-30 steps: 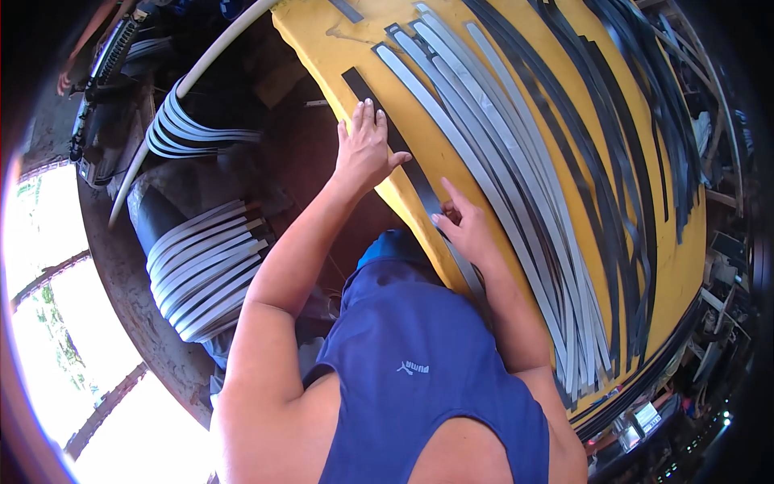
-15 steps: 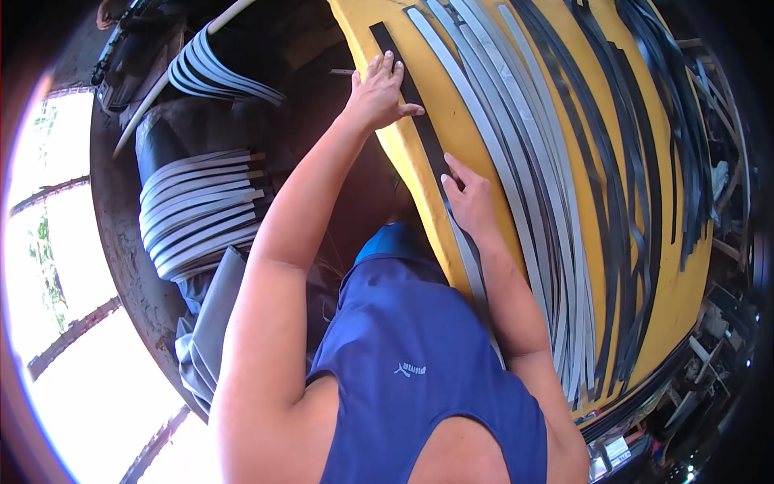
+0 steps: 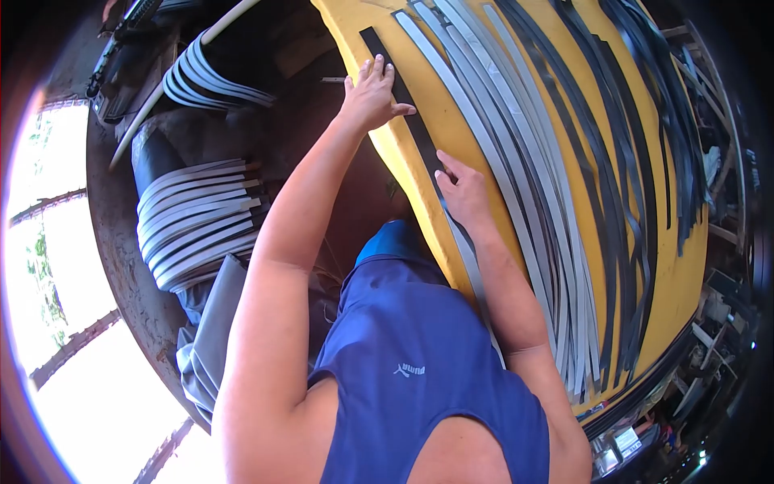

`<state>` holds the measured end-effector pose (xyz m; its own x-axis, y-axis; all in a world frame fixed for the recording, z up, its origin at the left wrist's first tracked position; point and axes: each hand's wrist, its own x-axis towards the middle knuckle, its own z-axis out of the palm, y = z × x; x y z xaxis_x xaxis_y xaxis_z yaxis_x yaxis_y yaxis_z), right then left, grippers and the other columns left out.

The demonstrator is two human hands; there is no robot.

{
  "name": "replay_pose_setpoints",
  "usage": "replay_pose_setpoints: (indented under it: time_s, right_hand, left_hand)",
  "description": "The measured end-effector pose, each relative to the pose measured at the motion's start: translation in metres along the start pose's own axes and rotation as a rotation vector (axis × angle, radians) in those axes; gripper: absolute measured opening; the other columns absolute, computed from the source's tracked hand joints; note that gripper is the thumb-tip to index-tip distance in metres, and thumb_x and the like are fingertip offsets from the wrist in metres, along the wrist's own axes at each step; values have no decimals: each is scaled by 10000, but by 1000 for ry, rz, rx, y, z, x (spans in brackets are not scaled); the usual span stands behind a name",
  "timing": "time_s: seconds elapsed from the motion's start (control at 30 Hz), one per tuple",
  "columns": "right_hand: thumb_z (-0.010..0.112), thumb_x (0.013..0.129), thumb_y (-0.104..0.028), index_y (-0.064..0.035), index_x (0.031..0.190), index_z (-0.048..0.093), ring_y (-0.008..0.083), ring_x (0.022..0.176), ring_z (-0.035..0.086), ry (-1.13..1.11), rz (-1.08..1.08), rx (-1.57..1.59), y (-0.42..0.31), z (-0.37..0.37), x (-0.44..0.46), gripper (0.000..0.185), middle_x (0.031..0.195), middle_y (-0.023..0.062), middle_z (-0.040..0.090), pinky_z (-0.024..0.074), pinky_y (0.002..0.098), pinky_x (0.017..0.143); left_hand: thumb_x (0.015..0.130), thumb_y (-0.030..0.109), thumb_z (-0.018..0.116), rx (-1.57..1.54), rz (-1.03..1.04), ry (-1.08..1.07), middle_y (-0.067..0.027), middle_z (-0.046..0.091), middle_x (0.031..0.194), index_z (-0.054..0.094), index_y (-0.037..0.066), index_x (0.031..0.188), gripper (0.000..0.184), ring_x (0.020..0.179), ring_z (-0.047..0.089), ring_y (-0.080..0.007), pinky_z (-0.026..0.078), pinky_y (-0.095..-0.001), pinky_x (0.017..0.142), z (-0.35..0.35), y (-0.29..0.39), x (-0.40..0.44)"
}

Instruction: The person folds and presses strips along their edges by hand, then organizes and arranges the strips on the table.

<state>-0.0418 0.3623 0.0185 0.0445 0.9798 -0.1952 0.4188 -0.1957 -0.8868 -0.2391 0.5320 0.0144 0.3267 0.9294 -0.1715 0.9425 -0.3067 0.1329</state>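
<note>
A long flat black strip [image 3: 421, 135] lies along the near edge of the yellow tabletop [image 3: 447, 97]. My left hand [image 3: 371, 95] rests on it near its far end, fingers spread, with the thumb reaching across the strip. Lower down, my right hand [image 3: 465, 194] is beside the same strip. Its index finger and thumb are apart and their tips touch or nearly touch the strip's edge; the other fingers are curled. Past my right wrist the strip runs down beside my body, where its surface looks grey.
Several grey strips [image 3: 504, 153] lie lengthwise right of my hands, with black strips [image 3: 621, 161] beyond. Bundled strips [image 3: 197, 218] hang over a support at left. Other strips [image 3: 201, 77] drape over a pale pole [image 3: 228, 22].
The whole view has shifted slightly. Both hands stay at about the same places on the black strip; the right index finger looks a little more bent.
</note>
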Motion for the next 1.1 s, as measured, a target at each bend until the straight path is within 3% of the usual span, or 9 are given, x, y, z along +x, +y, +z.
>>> replay_pose_setpoints:
  time_s: [0.2,0.27,0.43,0.53,0.63,0.8,0.9,0.93,1.1]
  right_hand:
    - [655,877,-134,10,1220,679,340,637,643,4,31,-21,-11,-3,0,373,749,247,646,520,394,663]
    - [656,872,-130,13,1217,678,365,669,662,6,40,-23,-10,-2,1,373,772,263,653,526,401,676]
    - [656,872,-126,17,1209,680,380,728,682,26,12,7,-5,1,2,367,823,286,662,533,410,706]
    - [651,874,-124,20,1214,676,384,762,691,17,27,15,-7,-1,3,370,880,291,678,539,401,731]
    - [645,878,-121,22,1224,671,391,835,703,-42,140,-2,-17,-6,4,375,964,292,690,546,392,774]
    - [633,887,-129,13,1231,670,400,980,695,-18,147,29,-18,-6,3,374,1083,281,688,543,399,874]
    - [631,891,-139,11,1233,669,404,1017,684,-13,148,34,-17,-4,-1,375,1110,275,685,534,411,911]
    - [632,891,-143,11,1233,669,406,1021,681,-21,157,30,-19,-5,0,377,1124,274,682,532,411,917]
    - [660,891,-167,9,1281,636,412,979,685,-48,66,7,-8,-7,-1,428,1072,272,699,538,399,903]
  left_hand:
    - [823,629,696,0,10,63,-202,227,1645,340,-9,1538,1022,1530,192,-375,249,-680,1148,7,3,-8]
    - [873,544,678,-18,73,110,-204,251,1634,368,-26,1516,914,1528,197,-374,229,-672,1155,15,13,-21]
    - [934,522,580,-110,240,66,-253,179,1645,272,-79,1537,905,1550,125,-373,129,-642,1201,27,46,-68]
    - [944,550,544,-79,257,52,-248,152,1655,241,-72,1550,919,1557,99,-362,92,-637,1208,29,26,-45]
    - [981,591,437,-27,101,168,-219,150,1666,206,-57,1566,903,1560,99,-342,76,-621,1216,25,-21,25]
    - [1039,521,347,110,14,166,-204,151,1670,206,-47,1570,791,1561,87,-345,60,-613,1221,-1,-82,109]
    - [1042,490,342,216,18,165,-199,137,1674,193,-45,1574,769,1564,68,-339,45,-610,1223,9,-64,93]
    - [1045,478,357,140,37,155,-227,153,1664,220,-66,1559,761,1556,87,-376,86,-641,1205,8,-47,77]
    - [1011,488,428,-43,90,137,-248,107,1665,203,-65,1564,815,1560,54,-376,49,-614,1217,44,32,-20]
